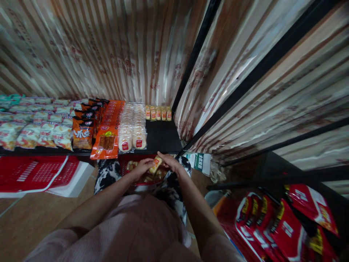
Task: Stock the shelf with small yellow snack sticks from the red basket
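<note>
Fingers (147, 165) of both hands pinch one yellow snack packet (155, 164) over red basket (131, 178), below shelf (163, 136).

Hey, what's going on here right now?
A person is crouched at a low black shelf of packaged snacks. Both hands, the left hand and the right hand, hold one small yellow snack packet above a red basket with more packets in it. At the back of the shelf stands a short row of similar yellow packets, with bare shelf in front of it. Round cakes and orange packs lie to the left.
</note>
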Demonstrator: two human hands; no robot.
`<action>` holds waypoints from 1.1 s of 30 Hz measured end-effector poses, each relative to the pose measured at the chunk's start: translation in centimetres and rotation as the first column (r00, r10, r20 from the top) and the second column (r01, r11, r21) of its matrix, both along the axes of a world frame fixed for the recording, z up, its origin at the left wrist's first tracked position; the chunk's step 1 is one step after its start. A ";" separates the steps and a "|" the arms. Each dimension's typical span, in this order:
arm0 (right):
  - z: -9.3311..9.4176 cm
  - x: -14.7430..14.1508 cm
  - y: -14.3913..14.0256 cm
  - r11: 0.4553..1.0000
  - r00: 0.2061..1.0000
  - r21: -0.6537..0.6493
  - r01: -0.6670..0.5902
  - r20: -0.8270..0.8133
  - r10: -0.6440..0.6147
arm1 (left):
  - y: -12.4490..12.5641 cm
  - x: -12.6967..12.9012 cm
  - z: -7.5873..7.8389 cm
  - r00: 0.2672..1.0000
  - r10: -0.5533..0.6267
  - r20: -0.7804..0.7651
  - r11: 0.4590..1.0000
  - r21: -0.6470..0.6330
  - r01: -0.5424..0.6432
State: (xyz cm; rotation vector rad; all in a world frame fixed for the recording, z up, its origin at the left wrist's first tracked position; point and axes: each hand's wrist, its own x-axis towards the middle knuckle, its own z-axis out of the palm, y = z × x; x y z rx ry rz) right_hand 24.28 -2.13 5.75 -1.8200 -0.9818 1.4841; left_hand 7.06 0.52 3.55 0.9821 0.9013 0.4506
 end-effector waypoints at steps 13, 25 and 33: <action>0.2 1.1 -1.5 0.981 0.925 0.073 0.178 -0.353 -0.141 | 2.1 1.1 4.4 0.996 -0.019 -0.083 0.986 0.165 0.033; 0.0 0.3 -3.0 0.926 0.821 0.065 0.373 -0.487 -0.297 | 3.8 3.0 5.7 0.994 0.016 -0.110 0.997 0.078 -0.008; -0.6 -0.1 -2.9 0.858 0.737 0.062 0.510 -0.546 -0.399 | 4.3 3.9 6.5 0.994 0.101 0.049 0.995 0.001 -0.101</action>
